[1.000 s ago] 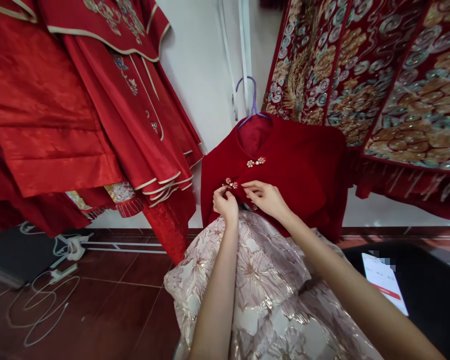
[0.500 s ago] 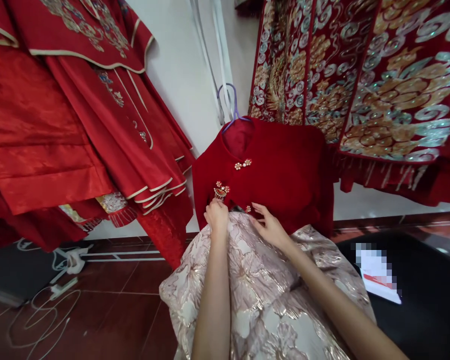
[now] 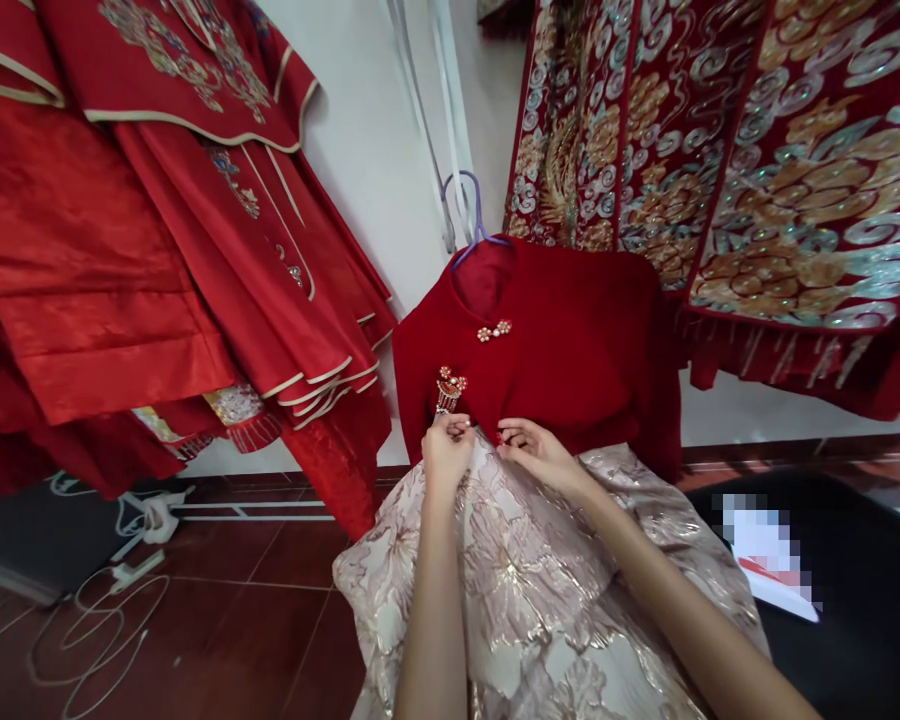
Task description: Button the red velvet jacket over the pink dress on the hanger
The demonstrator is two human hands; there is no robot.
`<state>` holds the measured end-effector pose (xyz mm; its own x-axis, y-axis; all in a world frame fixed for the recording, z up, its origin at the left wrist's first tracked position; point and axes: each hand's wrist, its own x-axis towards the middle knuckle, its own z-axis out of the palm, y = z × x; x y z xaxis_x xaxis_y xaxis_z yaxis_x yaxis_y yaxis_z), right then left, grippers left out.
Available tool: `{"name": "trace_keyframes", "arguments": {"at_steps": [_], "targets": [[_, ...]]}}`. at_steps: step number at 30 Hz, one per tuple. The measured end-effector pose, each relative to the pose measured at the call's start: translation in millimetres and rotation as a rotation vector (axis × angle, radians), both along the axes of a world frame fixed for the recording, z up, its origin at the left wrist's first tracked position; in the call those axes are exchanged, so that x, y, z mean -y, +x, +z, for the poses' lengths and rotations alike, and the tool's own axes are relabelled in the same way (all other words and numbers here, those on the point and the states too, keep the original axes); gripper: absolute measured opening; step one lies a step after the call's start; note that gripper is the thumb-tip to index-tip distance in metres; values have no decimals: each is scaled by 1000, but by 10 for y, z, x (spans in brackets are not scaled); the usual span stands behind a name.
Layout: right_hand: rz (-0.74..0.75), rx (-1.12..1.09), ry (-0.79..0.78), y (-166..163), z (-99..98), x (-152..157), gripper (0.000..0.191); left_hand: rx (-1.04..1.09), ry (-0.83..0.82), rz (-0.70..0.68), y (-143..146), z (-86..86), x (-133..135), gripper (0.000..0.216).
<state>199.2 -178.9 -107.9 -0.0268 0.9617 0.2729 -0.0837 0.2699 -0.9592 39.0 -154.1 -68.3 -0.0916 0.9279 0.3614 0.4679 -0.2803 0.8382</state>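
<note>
A dark red velvet jacket (image 3: 570,340) hangs on a purple hanger (image 3: 471,215) against the white wall, above a pale pink skirt with gold flower brocade (image 3: 540,590). A pearl clasp (image 3: 493,331) closes the collar, and a gold and red tasselled clasp (image 3: 448,388) sits lower on the front. My left hand (image 3: 447,450) is closed in a pinch on the jacket's front edge just below that tasselled clasp. My right hand (image 3: 534,450) pinches the same edge a little to the right, at the jacket's hem.
Red embroidered robes (image 3: 157,230) hang at the left. Heavily sequinned red and gold garments (image 3: 750,150) hang at the upper right. White cables and a power strip (image 3: 112,570) lie on the dark red tiled floor. A white paper (image 3: 772,560) rests on a black surface at the right.
Both hands have dropped from the tasselled clasp to the jacket's lower front edge and come close together. The clasp now hangs free.
</note>
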Motion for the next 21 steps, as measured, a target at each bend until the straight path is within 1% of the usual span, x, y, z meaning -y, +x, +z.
{"name": "trace_keyframes", "arguments": {"at_steps": [3,4,6,9,12,16,18,21], "targets": [[108,-71,-76,20,71,54,37,8,-51,-11,-19,36,7,23],[128,-83,-80,19,85,70,36,24,-67,-18,-22,45,9,23],[120,-82,-50,1,95,87,36,56,-95,-36,-20,52,11,25],[18,-80,13,-69,71,49,36,95,-110,-60,5,37,13,27],[-154,-85,72,-158,35,-60,39,147,-112,-55,49,8,11,24],[-367,11,113,-265,22,-176,36,178,-103,-51,92,-31,3,18],[-425,60,133,-309,26,-187,33,179,-107,-45,99,-50,-4,16],[-457,74,157,-355,26,-169,29,196,-105,-37,104,-76,-14,18]]}}
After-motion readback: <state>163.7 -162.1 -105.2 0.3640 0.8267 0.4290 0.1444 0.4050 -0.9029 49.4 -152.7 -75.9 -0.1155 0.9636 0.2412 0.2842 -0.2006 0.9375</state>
